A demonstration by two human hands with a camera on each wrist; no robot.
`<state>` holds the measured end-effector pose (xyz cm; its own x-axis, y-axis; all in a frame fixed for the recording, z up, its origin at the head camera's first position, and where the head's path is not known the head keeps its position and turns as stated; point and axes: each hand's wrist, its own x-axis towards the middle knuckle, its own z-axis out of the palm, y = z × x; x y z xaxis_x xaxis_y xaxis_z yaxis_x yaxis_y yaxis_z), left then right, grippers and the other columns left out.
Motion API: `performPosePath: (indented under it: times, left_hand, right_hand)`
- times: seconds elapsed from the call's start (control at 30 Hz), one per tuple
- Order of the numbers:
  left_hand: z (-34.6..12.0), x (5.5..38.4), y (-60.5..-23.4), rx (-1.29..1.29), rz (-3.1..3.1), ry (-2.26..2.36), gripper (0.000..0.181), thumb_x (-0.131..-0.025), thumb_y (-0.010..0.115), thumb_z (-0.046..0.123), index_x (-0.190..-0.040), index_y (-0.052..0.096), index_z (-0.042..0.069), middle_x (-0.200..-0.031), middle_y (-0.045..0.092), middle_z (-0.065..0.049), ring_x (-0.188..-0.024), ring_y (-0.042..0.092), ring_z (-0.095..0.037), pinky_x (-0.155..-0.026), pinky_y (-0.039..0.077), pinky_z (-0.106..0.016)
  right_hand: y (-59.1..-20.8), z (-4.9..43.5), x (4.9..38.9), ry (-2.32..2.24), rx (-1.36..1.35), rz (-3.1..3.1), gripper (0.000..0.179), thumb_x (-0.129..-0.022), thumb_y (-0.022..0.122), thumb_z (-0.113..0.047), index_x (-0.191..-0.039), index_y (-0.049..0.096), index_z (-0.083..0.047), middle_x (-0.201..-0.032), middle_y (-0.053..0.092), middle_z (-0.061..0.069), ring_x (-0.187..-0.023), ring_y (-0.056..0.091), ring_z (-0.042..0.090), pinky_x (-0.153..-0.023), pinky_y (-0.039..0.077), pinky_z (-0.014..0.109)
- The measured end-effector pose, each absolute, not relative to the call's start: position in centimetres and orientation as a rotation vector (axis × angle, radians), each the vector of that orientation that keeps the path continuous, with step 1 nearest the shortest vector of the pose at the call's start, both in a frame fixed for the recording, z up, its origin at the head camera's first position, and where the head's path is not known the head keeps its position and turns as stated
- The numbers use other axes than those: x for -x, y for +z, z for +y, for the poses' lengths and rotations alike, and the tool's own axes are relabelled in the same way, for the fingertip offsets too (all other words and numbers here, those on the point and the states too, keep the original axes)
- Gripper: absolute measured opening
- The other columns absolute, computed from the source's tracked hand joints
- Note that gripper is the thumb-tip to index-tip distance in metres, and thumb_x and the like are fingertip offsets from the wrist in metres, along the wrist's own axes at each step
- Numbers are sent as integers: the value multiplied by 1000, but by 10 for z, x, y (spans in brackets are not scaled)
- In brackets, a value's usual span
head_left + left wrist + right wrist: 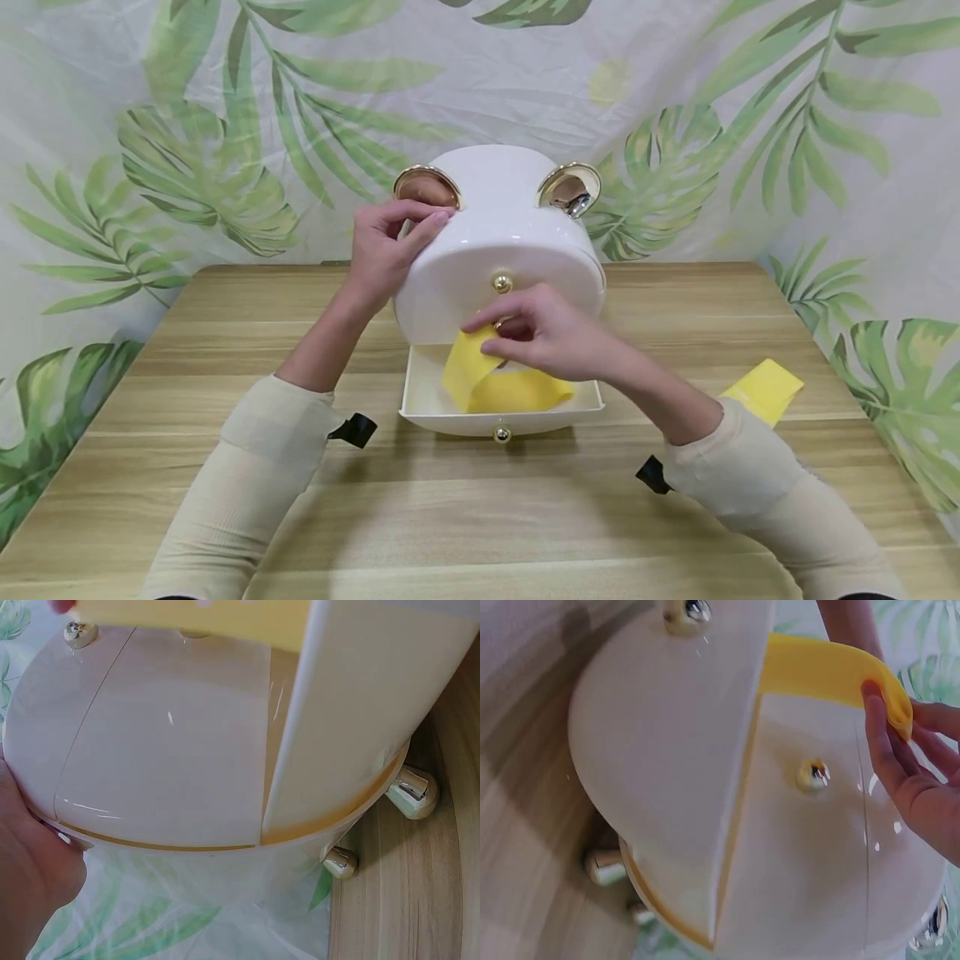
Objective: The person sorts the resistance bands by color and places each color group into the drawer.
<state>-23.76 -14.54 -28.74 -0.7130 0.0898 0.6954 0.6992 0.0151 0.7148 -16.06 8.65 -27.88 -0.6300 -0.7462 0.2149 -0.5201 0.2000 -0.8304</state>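
A white, rounded drawer box (498, 237) stands on the table, with gold ears and round gold knobs. Its bottom drawer (427, 423) is pulled out. My right hand (551, 337) pinches the upper end of a wide, flexible yellow band (517, 393) between thumb and fingers. The band bends down into the drawer; in the right wrist view the yellow band (810, 671) curls over at my fingers. My left hand (382, 246) touches the box's upper left side, thumb and index fingertips at the base of the left ear (427, 185). Its other fingers are mostly hidden.
Another flat yellow piece (767, 392) with pale print lies on the wooden table (480, 517) at the right, partly behind my right sleeve. A leaf-patterned cloth (300, 125) hangs behind the table. Gold feet (412, 791) support the box.
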Motion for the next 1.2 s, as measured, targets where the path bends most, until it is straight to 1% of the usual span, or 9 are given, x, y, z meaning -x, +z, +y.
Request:
performPosePath:
  times: [0.13,0.23,0.33,0.43,0.57,0.67,0.73,0.93,1.2]
  left_hand:
    - [-145,237,-287,814,-1837,-1746,9,-91,69,-9,-94,77,-12,-92,78,8,-86,67,-9,-68,51,-18]
    - [-145,237,-287,815,-1837,-1748,9,-91,68,-10,-95,74,-16,-92,77,14,-88,67,-9,-68,51,-17]
    - [-144,238,-286,808,-1831,-1761,8,-91,68,-11,-94,76,-14,-91,77,15,-88,67,-8,-69,51,-17]
    - [-143,238,-286,802,-1827,-1771,9,-91,69,-11,-93,78,-10,-90,77,13,-88,67,-8,-70,51,-17]
    - [-144,239,-286,787,-1823,-1781,13,-90,71,-10,-91,81,-2,-90,79,6,-85,66,-8,-69,50,-18]
    - [-144,238,-286,774,-1828,-1786,10,-90,72,-7,-92,81,-3,-90,79,4,-85,66,-8,-68,50,-18]
    - [-144,238,-285,771,-1835,-1789,8,-90,72,-7,-93,79,-7,-91,79,7,-87,66,-9,-68,50,-18]
    - [-144,238,-287,769,-1840,-1787,8,-91,70,-8,-94,76,-13,-91,78,13,-89,67,-9,-69,50,-17]
    - [-144,238,-286,770,-1844,-1788,16,-92,73,-1,-96,74,-17,-92,78,10,-89,66,-8,-69,50,-17]
  right_hand:
    - [-286,83,157,-1310,1156,2288,28,-95,70,3,-122,70,11,-102,74,12,-74,68,10,-70,57,25]
    - [-292,87,156,-1222,1077,2342,30,-95,71,1,-124,71,7,-86,71,6,-64,58,8,-63,49,23]
    - [-298,96,157,-1175,1007,2375,31,-94,70,1,-125,71,6,-90,72,7,-66,61,13,-66,51,25]
    - [-304,105,159,-1135,992,2412,32,-93,71,1,-124,71,7,-102,76,12,-77,70,17,-75,58,28]
    - [-310,114,160,-1061,973,2475,31,-91,73,0,-122,72,7,-102,76,12,-85,73,17,-82,60,32]
    - [-314,118,160,-1011,933,2505,29,-90,75,-2,-118,74,6,-101,76,11,-85,72,16,-81,59,31]
    - [-316,120,160,-993,906,2514,26,-89,77,-2,-115,75,5,-101,76,11,-83,72,15,-78,59,30]
    - [-323,121,161,-968,902,2546,23,-86,81,-2,-107,76,4,-88,76,9,-75,68,11,-73,59,30]
    - [-327,125,164,-885,959,2612,20,-86,81,-3,-103,77,4,-77,70,2,-69,61,9,-69,55,27]
